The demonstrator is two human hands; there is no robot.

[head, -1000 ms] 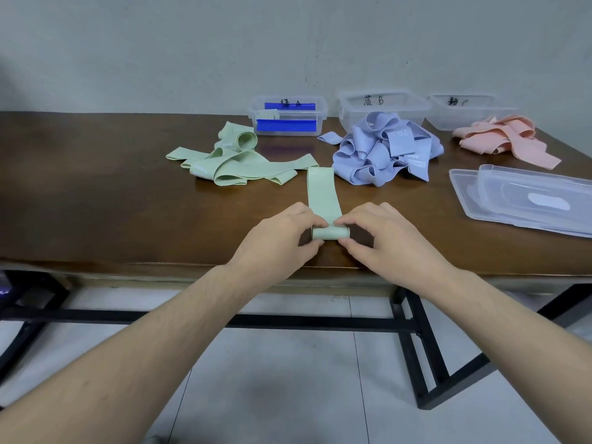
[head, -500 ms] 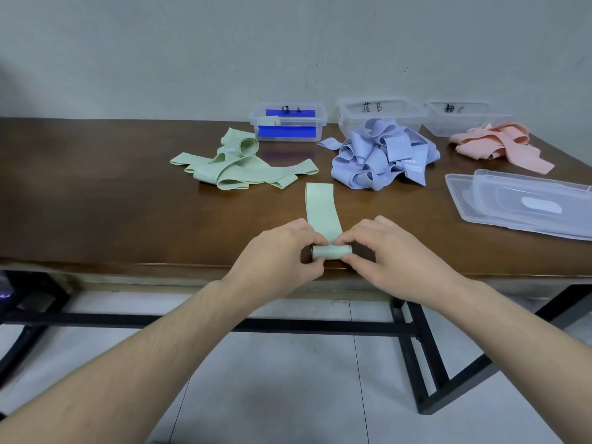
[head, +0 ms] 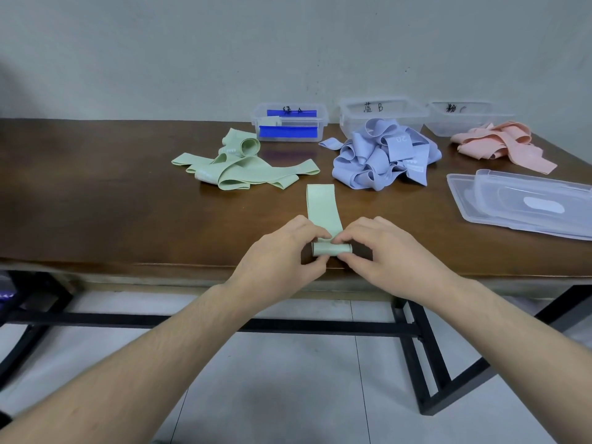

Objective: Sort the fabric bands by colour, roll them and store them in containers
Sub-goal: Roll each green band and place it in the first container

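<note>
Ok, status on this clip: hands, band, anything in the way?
Left hand and right hand pinch the pale green fabric band, near end rolled, rest flat on the brown wooden table. Nothing blocks the rolling path.

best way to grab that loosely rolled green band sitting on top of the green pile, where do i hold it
Pinch the rolled green band across its curved outer sides, coming from above. Its open end faces the camera and it rests loosely on the green pile, so squeezing across the coil should keep it wound.
</note>
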